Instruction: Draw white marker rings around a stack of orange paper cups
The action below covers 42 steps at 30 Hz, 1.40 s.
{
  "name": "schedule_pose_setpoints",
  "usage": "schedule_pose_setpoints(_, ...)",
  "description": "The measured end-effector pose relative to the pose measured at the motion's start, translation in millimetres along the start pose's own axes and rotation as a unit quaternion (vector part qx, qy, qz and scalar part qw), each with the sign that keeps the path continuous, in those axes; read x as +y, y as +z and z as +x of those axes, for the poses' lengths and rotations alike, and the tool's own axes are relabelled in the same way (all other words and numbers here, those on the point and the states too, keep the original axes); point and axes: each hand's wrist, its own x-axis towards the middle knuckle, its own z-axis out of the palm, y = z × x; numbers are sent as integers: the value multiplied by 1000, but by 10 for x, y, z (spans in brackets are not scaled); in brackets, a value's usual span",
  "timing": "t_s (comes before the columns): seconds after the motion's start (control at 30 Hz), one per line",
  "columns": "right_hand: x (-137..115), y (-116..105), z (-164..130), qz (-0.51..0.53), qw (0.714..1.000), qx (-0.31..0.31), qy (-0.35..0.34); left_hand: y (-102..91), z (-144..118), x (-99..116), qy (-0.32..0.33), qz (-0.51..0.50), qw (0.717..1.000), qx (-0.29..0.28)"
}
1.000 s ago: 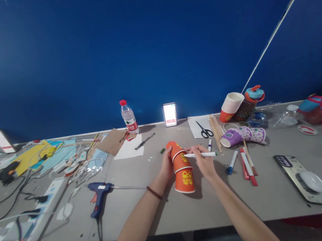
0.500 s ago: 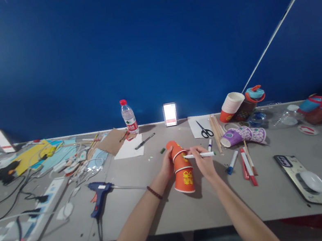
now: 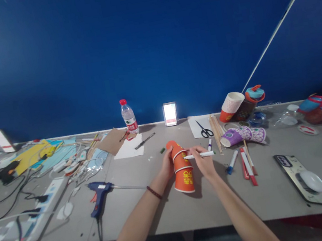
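Several orange paper cups (image 3: pixel 185 178) with yellow lettering are joined end to end and lie on the table before me. My left hand (image 3: pixel 166 164) is closed around the upper left side of them. In my right hand (image 3: pixel 204 162) is a white marker pen (image 3: pixel 206 154), its tip at the right side of the middle cup and its green end pointing right. Whether the tip touches the cup I cannot tell. A small dark green cap (image 3: pixel 162 150) lies beyond my left hand.
A blue hot glue gun (image 3: pixel 101 195) lies left of my forearm. To the right are markers (image 3: pixel 233 161), scissors (image 3: pixel 205 130), purple cups (image 3: pixel 241 134), and a phone (image 3: pixel 294 180) under a white mouse. A water bottle (image 3: pixel 129 119) stands at the back. Cables and a power strip (image 3: pixel 47 209) fill the left.
The cups have turned very slightly in my left hand, so the lettering sits a little further right. My right hand and the marker pen look unmoved.
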Motion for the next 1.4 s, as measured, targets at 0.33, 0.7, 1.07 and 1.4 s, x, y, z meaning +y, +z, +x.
schedule_pose_setpoints(0.33,-28,15,2,15,1000,5,16,-47,27,-5,-2,0,1000,1)
schedule_pose_setpoints(0.7,-44,10,9,12,1000,10,13,14,-12,12,-6,-2,1000,-2)
schedule_pose_setpoints(1.07,-55,6,9,9,999,26,20,54,-33,26,-15,-3,1000,-10)
schedule_pose_setpoints(1.4,-53,-6,17,2,1000,19,20,-2,-1,8,-11,-7,1000,-4)
